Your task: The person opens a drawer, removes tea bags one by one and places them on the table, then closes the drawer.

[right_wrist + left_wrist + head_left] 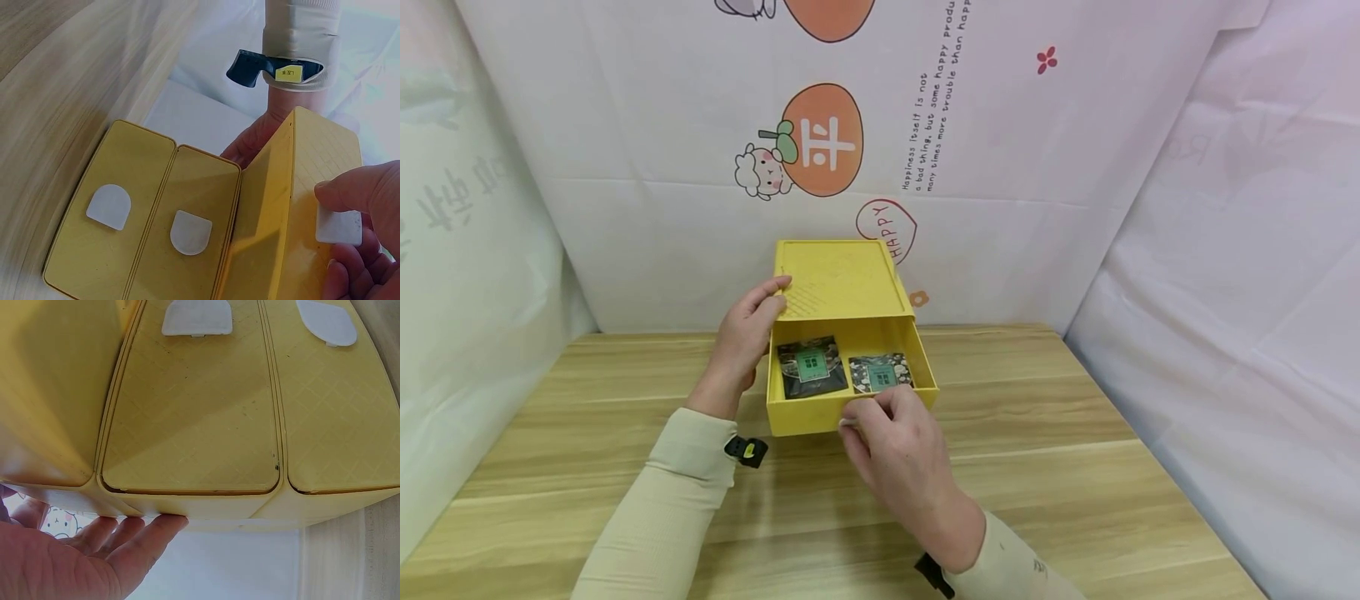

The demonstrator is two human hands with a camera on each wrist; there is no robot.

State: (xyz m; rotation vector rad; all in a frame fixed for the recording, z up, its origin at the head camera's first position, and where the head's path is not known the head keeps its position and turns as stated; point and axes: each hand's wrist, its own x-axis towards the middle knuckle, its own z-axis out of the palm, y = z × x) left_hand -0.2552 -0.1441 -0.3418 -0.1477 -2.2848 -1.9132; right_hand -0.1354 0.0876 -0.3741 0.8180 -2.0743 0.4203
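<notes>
at the near side, the right hand pinches the drawer's half-hidden handle. the left hand, fingers extended, touches the yellow box; the right sachet's bottom is hidden.

L sachet & R sachet in top drawer, unit on tbl

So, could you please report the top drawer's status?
Left fingers resting against the yellow cabinet. Right fingers pinching the white handle. Top drawer open, dark packet, floral packet inside. No obstruction visible.
</notes>
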